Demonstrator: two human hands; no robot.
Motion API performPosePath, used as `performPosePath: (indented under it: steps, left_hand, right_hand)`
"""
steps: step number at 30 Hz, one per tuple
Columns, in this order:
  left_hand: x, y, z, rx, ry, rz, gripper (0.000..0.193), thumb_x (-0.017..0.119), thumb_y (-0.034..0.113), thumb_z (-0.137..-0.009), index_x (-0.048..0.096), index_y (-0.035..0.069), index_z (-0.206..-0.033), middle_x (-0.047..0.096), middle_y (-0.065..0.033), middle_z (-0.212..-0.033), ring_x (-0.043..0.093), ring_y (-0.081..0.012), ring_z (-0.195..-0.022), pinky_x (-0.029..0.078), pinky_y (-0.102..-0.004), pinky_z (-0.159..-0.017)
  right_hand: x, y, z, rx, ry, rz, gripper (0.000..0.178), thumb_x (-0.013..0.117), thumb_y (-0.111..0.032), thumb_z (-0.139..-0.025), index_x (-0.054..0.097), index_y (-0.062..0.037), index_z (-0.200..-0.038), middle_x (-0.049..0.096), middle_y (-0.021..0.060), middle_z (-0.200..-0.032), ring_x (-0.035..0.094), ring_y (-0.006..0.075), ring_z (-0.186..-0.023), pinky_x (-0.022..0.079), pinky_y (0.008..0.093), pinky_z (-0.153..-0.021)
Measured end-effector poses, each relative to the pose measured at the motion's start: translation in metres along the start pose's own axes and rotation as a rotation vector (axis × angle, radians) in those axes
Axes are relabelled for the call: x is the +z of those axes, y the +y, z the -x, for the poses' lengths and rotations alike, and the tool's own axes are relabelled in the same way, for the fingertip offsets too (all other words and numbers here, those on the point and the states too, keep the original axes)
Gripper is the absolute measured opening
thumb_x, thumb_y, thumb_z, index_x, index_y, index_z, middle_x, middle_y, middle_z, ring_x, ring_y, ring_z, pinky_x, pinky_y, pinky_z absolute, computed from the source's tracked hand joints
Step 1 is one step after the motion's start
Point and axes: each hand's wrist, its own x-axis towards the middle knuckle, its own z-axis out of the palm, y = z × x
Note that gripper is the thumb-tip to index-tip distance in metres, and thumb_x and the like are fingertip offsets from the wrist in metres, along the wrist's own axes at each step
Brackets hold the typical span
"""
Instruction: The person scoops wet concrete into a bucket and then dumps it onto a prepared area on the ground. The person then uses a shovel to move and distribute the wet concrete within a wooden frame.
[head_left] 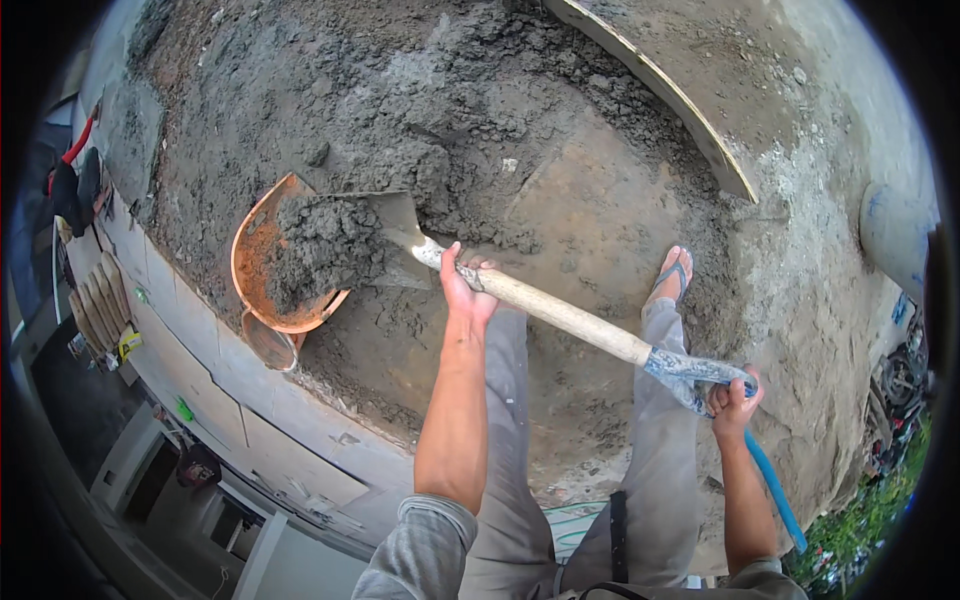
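My left hand [468,288] is wrapped round the neck of a shovel [570,317], where the pale wooden shaft meets the metal. The fingers of my right hand [735,402] close on its worn blue D-shaped grip. The shovel slants across my legs, with its blade at the left over an orange bucket [238,262]. A lump of wet grey mortar [325,245] covers the blade end and fills much of the bucket's mouth. Whether the blade touches the rim is hidden by the mortar.
A broad heap of grey mortar [450,110] spreads beyond the bucket. At the far right a curved board [670,90] edges it. My sandalled foot [675,272] stands on the ground. A blue hose [775,490] runs beside my right forearm. Pale slabs [200,365] border the left.
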Motion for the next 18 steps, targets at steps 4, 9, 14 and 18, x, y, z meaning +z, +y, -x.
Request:
performPosePath:
  steps: [4,9,14,18]
  left_hand:
    - [-0.012,0.131,0.039,0.028,-0.349,0.212,0.026,0.056,0.023,-0.085,0.043,0.014,-0.065,0.04,0.006,-0.057,0.039,-0.0042,-0.049,0.04,-0.0205,-0.052]
    - [-0.063,0.259,0.049,0.145,-0.352,0.163,0.024,0.056,0.033,-0.084,0.048,0.013,-0.073,0.039,0.0068,-0.056,0.038,-0.0045,-0.045,0.04,-0.0196,-0.046]
    - [-0.029,0.224,0.062,0.116,-0.3,0.225,0.023,0.058,0.03,-0.086,0.051,0.01,-0.077,0.042,0.0043,-0.06,0.042,-0.0071,-0.051,0.042,-0.0224,-0.052]
    - [0.028,0.139,0.056,0.113,-0.174,0.176,0.031,0.061,0.038,-0.083,0.052,0.009,-0.079,0.047,0.0013,-0.062,0.048,-0.0109,-0.058,0.048,-0.0242,-0.057]
  right_hand:
    - [0.071,-0.132,0.074,-0.352,-0.801,0.498,0.011,0.063,-0.013,-0.077,0.057,-0.0038,-0.077,0.061,0.0128,-0.08,0.059,0.027,-0.07,0.048,0.042,-0.065]
    - [0.188,-0.211,0.115,-1.082,-1.072,-0.146,0.016,0.06,-0.015,-0.059,0.051,-0.0025,-0.063,0.053,0.0107,-0.068,0.055,0.0257,-0.062,0.045,0.039,-0.059]
    - [0.16,-0.251,0.111,-0.753,-0.955,-0.191,0.02,0.063,-0.015,-0.076,0.054,-0.0023,-0.064,0.053,0.012,-0.068,0.054,0.0289,-0.062,0.043,0.0391,-0.056]
    - [0.042,-0.234,0.089,-0.087,-0.666,-0.101,0.032,0.062,-0.028,-0.085,0.06,0.0046,-0.085,0.061,0.0131,-0.083,0.057,0.0267,-0.072,0.047,0.0387,-0.067]
